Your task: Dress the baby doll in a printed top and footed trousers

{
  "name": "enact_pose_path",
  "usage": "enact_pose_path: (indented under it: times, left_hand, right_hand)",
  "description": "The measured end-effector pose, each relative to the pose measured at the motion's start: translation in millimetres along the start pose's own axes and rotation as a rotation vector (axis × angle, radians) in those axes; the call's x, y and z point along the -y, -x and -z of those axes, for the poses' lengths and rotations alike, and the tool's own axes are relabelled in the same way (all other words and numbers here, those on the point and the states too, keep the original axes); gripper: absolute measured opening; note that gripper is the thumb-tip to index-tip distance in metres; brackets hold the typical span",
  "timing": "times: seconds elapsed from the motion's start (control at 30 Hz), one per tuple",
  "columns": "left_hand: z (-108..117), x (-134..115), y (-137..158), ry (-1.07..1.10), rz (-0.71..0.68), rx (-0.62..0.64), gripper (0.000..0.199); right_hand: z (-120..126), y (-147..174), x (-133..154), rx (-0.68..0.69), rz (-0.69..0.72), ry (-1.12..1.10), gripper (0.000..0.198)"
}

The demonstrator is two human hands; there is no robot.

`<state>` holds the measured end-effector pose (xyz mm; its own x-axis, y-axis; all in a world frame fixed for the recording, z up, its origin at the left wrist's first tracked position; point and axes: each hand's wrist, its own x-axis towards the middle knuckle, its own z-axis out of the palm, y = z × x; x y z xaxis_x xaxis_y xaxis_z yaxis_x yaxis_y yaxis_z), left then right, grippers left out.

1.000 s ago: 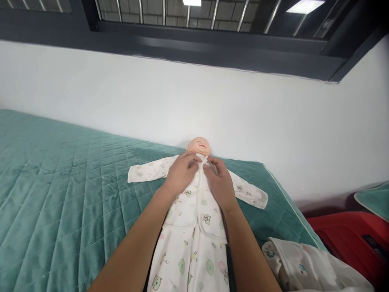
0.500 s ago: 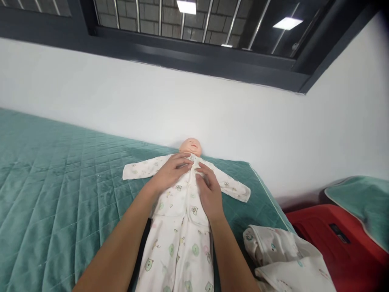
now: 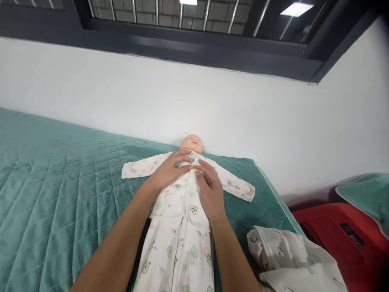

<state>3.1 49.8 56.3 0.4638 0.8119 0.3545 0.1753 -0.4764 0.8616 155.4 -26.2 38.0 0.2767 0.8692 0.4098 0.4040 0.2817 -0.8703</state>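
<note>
A baby doll [image 3: 192,143] lies on its back with its head by the wall. It wears a white printed jacket [image 3: 173,198] with long sleeves spread to both sides, and matching trousers [image 3: 182,255]. My left hand [image 3: 174,168] rests over the upper chest, thumb and fingertips pinching the jacket's front edge below the neck. Facing it, my right hand [image 3: 209,184] is curled on the other front edge, its fingertips meeting the left ones at the front opening. What lies right between the fingertips is too small to make out.
The doll lies on a green quilted bedspread [image 3: 75,194]. A folded white printed cloth [image 3: 291,251] is at the lower right, with a red plastic box [image 3: 331,227] and a green cloth [image 3: 367,194] beyond. Behind are a white wall [image 3: 152,93] and a barred window [image 3: 170,16].
The view has shifted slightly. Both hands stay at the jacket's upper front, and their fingertips have come a little closer together.
</note>
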Motion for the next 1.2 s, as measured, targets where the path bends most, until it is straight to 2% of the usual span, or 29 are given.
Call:
enact_pose_path:
  times: [0.23, 0.43, 0.73, 0.9, 1.07, 1.2]
  left_hand:
    - [-5.4, -7.4, -0.9, -0.061, 0.006, -0.038, 0.012]
    - [-9.8, -7.1, -2.5, -0.206, -0.042, -0.057, 0.009]
    - [-16.7, -13.6, 0.1, -0.470, -0.215, -0.098, 0.014]
    - [-13.5, -15.6, 0.3, -0.390, -0.243, -0.054, 0.017]
    - [-7.7, -14.1, -0.5, -0.237, -0.158, -0.061, 0.022]
    - [-3.8, -9.0, -1.8, -0.255, -0.120, -0.099, 0.019]
  right_hand:
    - [0.1, -0.7, 0.6, 0.014, -0.013, -0.002, 0.022]
    - [-1.1, -2.1, 1.0, 0.007, -0.005, 0.000, 0.017]
    - [-3.2, -2.0, 0.5, -0.008, -0.060, -0.094, 0.022]
    - [-2.9, -2.6, -0.4, -0.011, -0.071, -0.098, 0.024]
    - [-2.2, -3.5, -4.9, -0.015, -0.082, -0.206, 0.021]
    - [-2.3, -4.2, -7.9, 0.002, -0.104, -0.289, 0.023]
